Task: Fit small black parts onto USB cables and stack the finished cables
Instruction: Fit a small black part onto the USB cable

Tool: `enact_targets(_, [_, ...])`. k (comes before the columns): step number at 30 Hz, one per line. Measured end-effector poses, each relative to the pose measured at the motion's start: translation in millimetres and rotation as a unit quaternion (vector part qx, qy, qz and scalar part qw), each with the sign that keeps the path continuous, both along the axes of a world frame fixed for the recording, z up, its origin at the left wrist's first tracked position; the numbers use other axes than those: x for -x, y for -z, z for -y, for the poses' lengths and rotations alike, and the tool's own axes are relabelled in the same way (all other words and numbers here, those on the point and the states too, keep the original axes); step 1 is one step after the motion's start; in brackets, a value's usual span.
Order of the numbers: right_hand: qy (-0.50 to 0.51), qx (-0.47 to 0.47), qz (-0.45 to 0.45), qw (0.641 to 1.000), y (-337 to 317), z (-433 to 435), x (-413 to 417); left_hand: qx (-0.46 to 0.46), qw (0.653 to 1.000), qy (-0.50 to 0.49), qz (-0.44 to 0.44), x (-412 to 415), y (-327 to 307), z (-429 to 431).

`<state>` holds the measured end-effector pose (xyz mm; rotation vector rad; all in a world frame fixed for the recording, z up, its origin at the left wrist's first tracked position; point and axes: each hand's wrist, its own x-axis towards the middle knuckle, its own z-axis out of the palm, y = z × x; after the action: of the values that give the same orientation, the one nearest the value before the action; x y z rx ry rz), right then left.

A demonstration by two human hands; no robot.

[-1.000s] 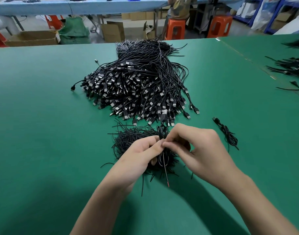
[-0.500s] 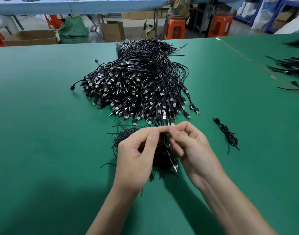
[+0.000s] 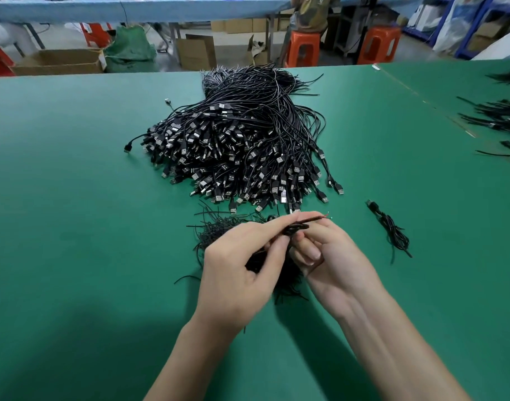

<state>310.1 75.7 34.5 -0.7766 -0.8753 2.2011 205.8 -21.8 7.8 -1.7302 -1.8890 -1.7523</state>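
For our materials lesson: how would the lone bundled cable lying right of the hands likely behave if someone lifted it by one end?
The bundled cable would probably flop and droop, since its thin strands already lie in loose loops. It looks light for its length. It seems unlikely to roll: it sprawls flat on the green mat.

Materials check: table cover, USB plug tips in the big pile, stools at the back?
Table cover: looks like matte green rubber or vinyl matting, no glare.
USB plug tips: bright silvery shells, likely metal.
Stools: glossy orange, probably moulded plastic.

Orange stools (image 3: 303, 49) behind green table (image 3: 74, 198)
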Motion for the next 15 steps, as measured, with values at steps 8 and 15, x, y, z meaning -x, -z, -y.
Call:
enact_targets(8, [-0.005,-0.085,0.023,0.996,-4.7,6.4,-2.0,0.036,0.932,0.05,0.358,4.8,-3.5,-3.7])
enact_targets(15, [-0.021,-0.016,0.001,1.0,-5.3,7.6,0.7,0.049,0.988,0.013,0.147,11.5,-7.5,-3.4])
